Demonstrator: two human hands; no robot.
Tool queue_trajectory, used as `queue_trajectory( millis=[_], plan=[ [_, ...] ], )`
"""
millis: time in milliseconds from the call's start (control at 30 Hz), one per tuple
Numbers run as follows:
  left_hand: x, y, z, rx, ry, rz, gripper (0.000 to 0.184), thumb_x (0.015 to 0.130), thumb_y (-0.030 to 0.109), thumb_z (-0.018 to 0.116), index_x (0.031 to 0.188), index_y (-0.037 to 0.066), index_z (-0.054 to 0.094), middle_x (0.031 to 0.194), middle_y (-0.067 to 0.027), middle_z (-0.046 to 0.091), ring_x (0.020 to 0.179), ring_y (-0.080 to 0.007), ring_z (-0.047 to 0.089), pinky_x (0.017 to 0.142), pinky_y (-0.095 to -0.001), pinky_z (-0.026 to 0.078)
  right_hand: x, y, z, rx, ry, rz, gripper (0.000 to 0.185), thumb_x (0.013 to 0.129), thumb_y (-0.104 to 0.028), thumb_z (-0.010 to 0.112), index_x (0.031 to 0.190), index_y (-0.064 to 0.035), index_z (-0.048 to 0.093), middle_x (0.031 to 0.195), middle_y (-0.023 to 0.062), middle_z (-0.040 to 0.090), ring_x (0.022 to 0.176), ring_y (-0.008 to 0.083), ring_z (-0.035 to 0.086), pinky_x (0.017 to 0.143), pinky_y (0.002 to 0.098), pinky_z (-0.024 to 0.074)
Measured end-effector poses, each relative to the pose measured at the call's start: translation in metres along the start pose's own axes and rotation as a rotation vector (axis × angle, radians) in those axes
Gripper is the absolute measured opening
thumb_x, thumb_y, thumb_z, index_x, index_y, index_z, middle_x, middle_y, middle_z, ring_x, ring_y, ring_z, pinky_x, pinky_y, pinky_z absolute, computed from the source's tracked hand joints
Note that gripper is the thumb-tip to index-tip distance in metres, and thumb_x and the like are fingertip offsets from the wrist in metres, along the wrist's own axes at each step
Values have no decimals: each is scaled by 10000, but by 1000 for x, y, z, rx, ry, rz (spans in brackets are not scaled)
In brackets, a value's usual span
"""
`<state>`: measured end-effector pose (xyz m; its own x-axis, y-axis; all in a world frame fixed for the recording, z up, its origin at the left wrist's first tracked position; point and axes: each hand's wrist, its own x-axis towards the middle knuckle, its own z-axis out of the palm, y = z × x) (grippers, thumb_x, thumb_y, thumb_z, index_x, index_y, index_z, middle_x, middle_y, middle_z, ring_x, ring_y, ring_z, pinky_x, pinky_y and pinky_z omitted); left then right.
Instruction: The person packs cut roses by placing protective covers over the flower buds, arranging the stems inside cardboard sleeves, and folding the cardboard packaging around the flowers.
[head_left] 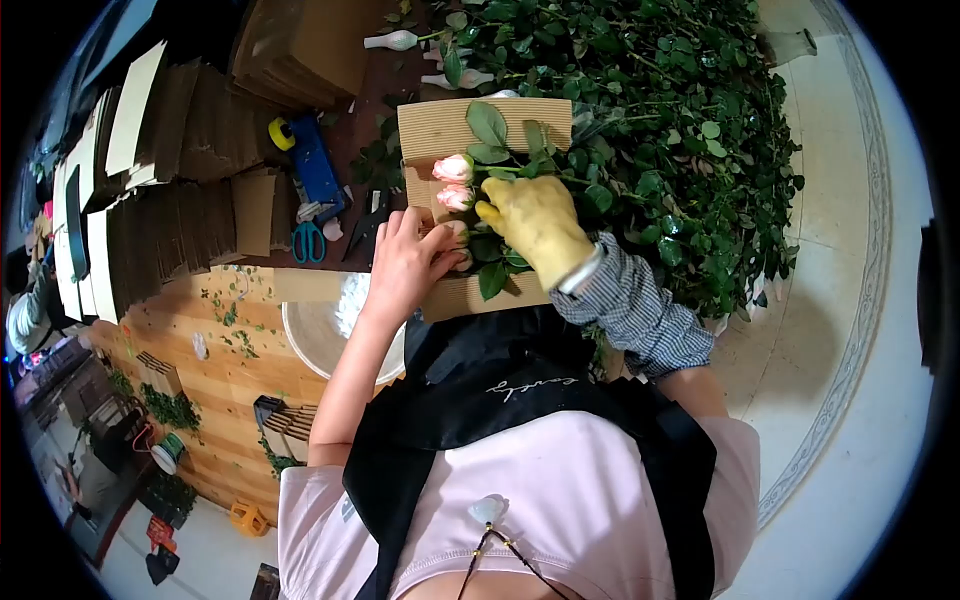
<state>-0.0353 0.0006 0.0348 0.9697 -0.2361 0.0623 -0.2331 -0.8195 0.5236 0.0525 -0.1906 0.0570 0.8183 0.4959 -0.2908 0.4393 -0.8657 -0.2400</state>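
Several pink roses lie side by side on a sheet of corrugated cardboard, their leafy stems pointing right. My bare left hand is at the lower left of the sheet, its thumb and fingers closed around the lower rose heads, which they partly cover. A yellow glove covers my right hand; its fingers are bent together over the stems just right of the upper roses. What the gloved fingertips hold is hidden.
Many leafy stems cover the right side. On the left are cardboard stacks, blue-handled scissors, a blue tool and yellow tape. A white basin stands below the table edge.
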Motion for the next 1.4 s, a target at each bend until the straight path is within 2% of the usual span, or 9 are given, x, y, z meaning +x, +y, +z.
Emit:
queue_trajectory(
  millis=[167, 200, 300, 433, 633, 667, 833, 1067, 1400],
  plan=[
    [-1, -2, 2, -15, -10, -17, 305, 733, 193, 817, 988, 91, 684, 1195, -90, 578, 1145, -315, 529, 953, -449, 421, 11, 6, 51, 19, 26, -245, 207, 911, -281, 641, 1011, -101, 658, 722, 70, 681, 676, 278, 675, 636, 402, 547],
    [1, -2, 1, -10, 50, 41, 307, 734, 193, 815, 988, 84, 681, 1234, -93, 579, 1188, -322, 516, 991, -459, 405, 19, 0, 58, 500, 130, -234, 221, 910, -272, 640, 1057, -107, 659, 723, 70, 681, 684, 276, 677, 648, 402, 549],
    [6, -9, 4, -46, 61, 119, 328, 738, 191, 809, 1013, 72, 677, 1321, -86, 578, 1267, -327, 495, 1068, -479, 364, 0, 8, 35, 74, 484, -412, 305, 934, -269, 631, 1201, -124, 640, 710, 86, 673, 664, 260, 674, 644, 390, 550],
    [3, -11, 1, -91, 1, 75, 358, 737, 189, 807, 1054, 84, 680, 1310, -63, 594, 1241, -312, 518, 1073, -476, 359, 1, -1, 9, -87, 85, -10, 388, 942, -327, 641, 1275, -132, 608, 640, 112, 657, 580, 266, 658, 573, 400, 525],
    [-5, -26, 11, -494, 180, -72, 181, 759, 114, 780, 922, 78, 712, 1172, -79, 670, 1157, -294, 569, 1034, -436, 403, 14, 23, 23, 152, 201, -331, 320, 913, -328, 678, 1168, -135, 673, 691, 119, 680, 606, 289, 666, 594, 407, 540],
    [-10, -29, 22, -642, 301, -327, 68, 815, 85, 742, 871, 59, 713, 1087, -88, 699, 1112, -297, 585, 1007, -420, 422, 12, 24, 24, 125, 141, -278, 358, 917, -347, 663, 1216, -151, 652, 693, 97, 681, 628, 278, 676, 623, 406, 546],
    [18, -33, 45, -332, 349, -409, 444, 776, 326, 820, 1109, 71, 676, 1264, -192, 557, 1173, -372, 508, 1008, -450, 418, 7, 7, 26, 8, 177, -200, 340, 878, -320, 709, 1150, -132, 630, 696, 84, 684, 654, 258, 690, 625, 382, 550],
    [26, -29, 68, -491, 423, -553, 473, 781, 299, 832, 1159, 75, 656, 1374, -216, 462, 1287, -404, 436, 1077, -465, 383, -3, -8, -11, 147, 181, -193, 282, 894, -282, 685, 1119, -114, 656, 712, 104, 689, 675, 294, 685, 669, 420, 546],
    [27, -42, 66, -715, 209, -468, 443, 813, 254, 797, 1212, 88, 703, 1425, -287, 423, 1330, -396, 437, 1080, -439, 414, 15, 14, 2, 547, 272, -354, 462, 876, -72, 661, 1331, -134, 606, 1211, 165, 663, 1059, 368, 644, 908, 430, 533]
  ],
)
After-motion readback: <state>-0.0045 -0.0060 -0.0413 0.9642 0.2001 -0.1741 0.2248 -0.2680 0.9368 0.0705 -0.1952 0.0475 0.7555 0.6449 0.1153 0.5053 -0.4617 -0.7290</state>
